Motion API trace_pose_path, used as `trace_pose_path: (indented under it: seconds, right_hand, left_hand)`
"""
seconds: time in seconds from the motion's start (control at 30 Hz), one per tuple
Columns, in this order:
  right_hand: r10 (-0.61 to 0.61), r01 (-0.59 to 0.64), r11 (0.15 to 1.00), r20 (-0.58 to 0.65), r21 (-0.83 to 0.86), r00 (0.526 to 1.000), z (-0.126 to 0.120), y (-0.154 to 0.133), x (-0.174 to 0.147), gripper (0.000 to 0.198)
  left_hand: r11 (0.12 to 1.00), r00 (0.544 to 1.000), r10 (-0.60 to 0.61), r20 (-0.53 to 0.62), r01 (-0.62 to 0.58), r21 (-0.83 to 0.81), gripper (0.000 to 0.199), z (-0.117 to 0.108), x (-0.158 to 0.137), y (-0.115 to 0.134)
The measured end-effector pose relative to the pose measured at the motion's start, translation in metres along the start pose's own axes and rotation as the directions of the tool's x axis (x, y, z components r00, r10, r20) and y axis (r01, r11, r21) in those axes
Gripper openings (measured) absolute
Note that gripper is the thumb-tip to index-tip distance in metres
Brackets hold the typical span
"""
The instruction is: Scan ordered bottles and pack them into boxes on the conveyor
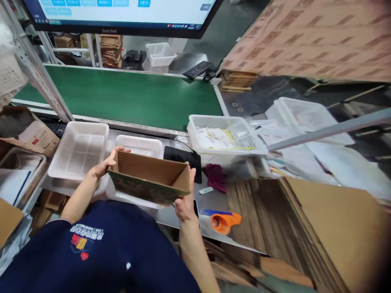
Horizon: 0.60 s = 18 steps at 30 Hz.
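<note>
Support the open, brown-lined rectangular cardboard box with a dark green printed outer face (146, 188) at both short ends, in front of the torso and above the grey worktop (210, 203). The left hand (105, 164) grasps the left end, with fingers at the upper rim; the right hand (185, 206) grasps the right end, its fingers along the end wall and its thumb near the lower corner. For a secure hold, apply light, equal inward pressure at both ends; excess force would probably bow the thin walls. Place the fingers outside the opening where possible, and maintain clearance from the small white perforated plastic basket (139, 144) just beyond the box and the larger white perforated plastic basket (80, 144) to the left. Orientation: the opening faces upward, exposing the plain brown interior; the green printed long side faces the wearer. The long axis runs from left to right across the body, slightly oblique, with the right end lower in the view than the left. The underside is hidden, so its closure cannot be determined.
</note>
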State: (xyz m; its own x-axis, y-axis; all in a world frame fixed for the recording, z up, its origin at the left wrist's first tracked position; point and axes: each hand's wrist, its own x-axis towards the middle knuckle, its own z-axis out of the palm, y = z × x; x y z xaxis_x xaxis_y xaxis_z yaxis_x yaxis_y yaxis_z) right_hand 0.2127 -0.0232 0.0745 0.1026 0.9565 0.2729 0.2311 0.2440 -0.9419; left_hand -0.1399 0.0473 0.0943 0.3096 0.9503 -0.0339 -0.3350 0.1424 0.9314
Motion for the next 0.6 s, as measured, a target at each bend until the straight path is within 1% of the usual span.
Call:
trace_pose_path:
  seconds: [0.03, 0.07, 0.1, 0.13, 0.17, 0.2, 0.23, 0.27, 0.3, 0.33, 0.4, 0.43, 0.5, 0.53, 0.6]
  right_hand:
    - [0.044, -0.044, 0.999, -0.032, 0.008, 0.999, 0.001, 0.001, 0.001, 0.131]
    - [0.078, -0.078, 0.997, -0.093, 0.011, 0.993, 0.002, 0.002, 0.002, 0.127]
    - [0.100, -0.099, 0.995, -0.171, 0.013, 0.980, 0.005, 0.003, 0.003, 0.121]
    - [0.109, -0.109, 0.994, -0.256, 0.016, 0.961, 0.008, 0.003, 0.004, 0.114]
    - [0.110, -0.109, 0.994, -0.328, 0.022, 0.938, 0.012, 0.003, 0.005, 0.107]
    - [0.107, -0.103, 0.994, -0.378, 0.030, 0.920, 0.015, 0.002, 0.006, 0.100]
    - [0.105, -0.096, 0.994, -0.405, 0.041, 0.908, 0.018, 0.001, 0.006, 0.092]
    - [0.107, -0.094, 0.994, -0.406, 0.052, 0.907, 0.020, -0.001, 0.006, 0.085]
    - [0.115, -0.099, 0.993, -0.383, 0.063, 0.917, 0.022, -0.004, 0.007, 0.078]
    - [0.126, -0.108, 0.992, -0.344, 0.071, 0.931, 0.023, -0.006, 0.007, 0.074]
    - [0.155, -0.137, 0.987, -0.253, 0.087, 0.955, 0.023, -0.008, 0.008, 0.072]
    - [0.171, -0.152, 0.984, -0.224, 0.098, 0.960, 0.023, -0.009, 0.009, 0.074]
    - [0.204, -0.182, 0.976, -0.210, 0.120, 0.956, 0.023, -0.008, 0.010, 0.074]
    - [0.221, -0.197, 0.972, -0.212, 0.131, 0.952, 0.024, -0.007, 0.011, 0.071]
    - [0.243, -0.213, 0.965, -0.220, 0.154, 0.945, 0.026, -0.005, 0.011, 0.058]
  left_hand:
    - [0.998, 1.000, 0.021, 0.000, -0.021, -0.052, 0.090, 0.006, 0.002, -0.004]
    - [0.993, 0.996, 0.082, -0.031, -0.084, -0.087, 0.094, 0.012, 0.004, -0.008]
    - [0.982, 0.983, 0.165, -0.080, -0.171, -0.085, 0.100, 0.018, 0.005, -0.012]
    - [0.966, 0.960, 0.249, -0.128, -0.256, -0.040, 0.105, 0.023, 0.005, -0.015]
    - [0.948, 0.935, 0.317, -0.157, -0.314, 0.042, 0.107, 0.026, 0.005, -0.017]
    - [0.930, 0.919, 0.359, -0.162, -0.338, 0.143, 0.104, 0.029, 0.005, -0.019]
    - [0.913, 0.915, 0.372, -0.153, -0.332, 0.238, 0.096, 0.030, 0.004, -0.020]
    - [0.902, 0.923, 0.358, -0.139, -0.304, 0.307, 0.086, 0.031, 0.003, -0.021]
    - [0.902, 0.936, 0.327, -0.130, -0.268, 0.339, 0.077, 0.032, 0.002, -0.022]
    - [0.913, 0.949, 0.289, -0.124, -0.234, 0.335, 0.072, 0.032, 0.002, -0.023]
    - [0.947, 0.969, 0.214, -0.125, -0.174, 0.270, 0.076, 0.033, 0.001, -0.025]
    - [0.959, 0.970, 0.195, -0.146, -0.157, 0.235, 0.080, 0.034, 0.001, -0.026]
    - [0.967, 0.954, 0.198, -0.225, -0.154, 0.201, 0.080, 0.034, 0.001, -0.027]
    - [0.967, 0.938, 0.214, -0.272, -0.164, 0.195, 0.075, 0.033, 0.001, -0.027]
    - [0.966, 0.905, 0.243, -0.349, -0.191, 0.176, 0.064, 0.031, 0.002, -0.027]
